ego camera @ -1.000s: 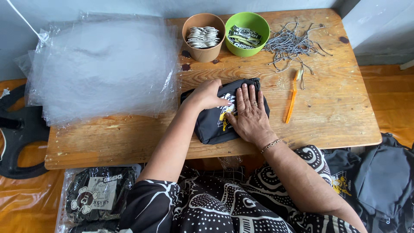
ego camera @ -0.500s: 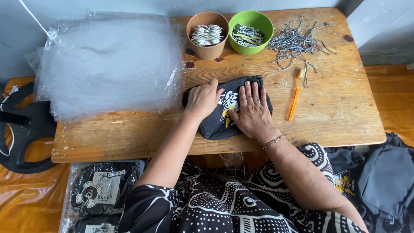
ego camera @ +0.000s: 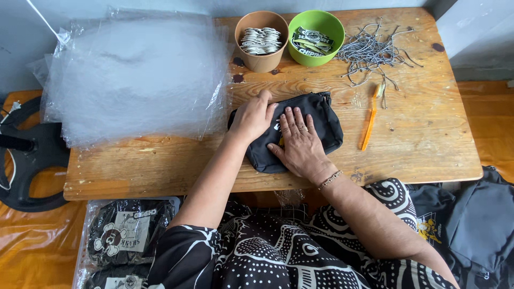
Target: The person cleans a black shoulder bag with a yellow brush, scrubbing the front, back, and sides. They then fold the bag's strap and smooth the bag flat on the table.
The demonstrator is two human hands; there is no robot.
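Both hands lie on a black zip pouch (ego camera: 316, 120) at the near middle of the wooden table (ego camera: 423, 150). The left hand (ego camera: 252, 115) is cupped over the pouch's left end, fingers curled down onto the fabric — pressing rather than gripping. The right hand (ego camera: 300, 142) lies open and flat, fingers spread, palm down on the pouch's middle.

Just left of the left hand sits a loose stack of clear plastic bags (ego camera: 134, 80), its edge close to the wrist. Beyond the fingertips stand a brown paper cup (ego camera: 262, 59) of small tags and a green bowl (ego camera: 316, 53) of labels. To the right of the right hand lies an orange-handled tool (ego camera: 369, 120), and beyond it a tangle of grey cords (ego camera: 369, 51).

Risks, as judged from this layout:
- The plastic bags are slippery and stacked loosely; a sweep of the left forearm could push the stack off the table's left edge.
- The pouch is soft — uneven pressure could crease it.
- A forward reach could tip the cup.
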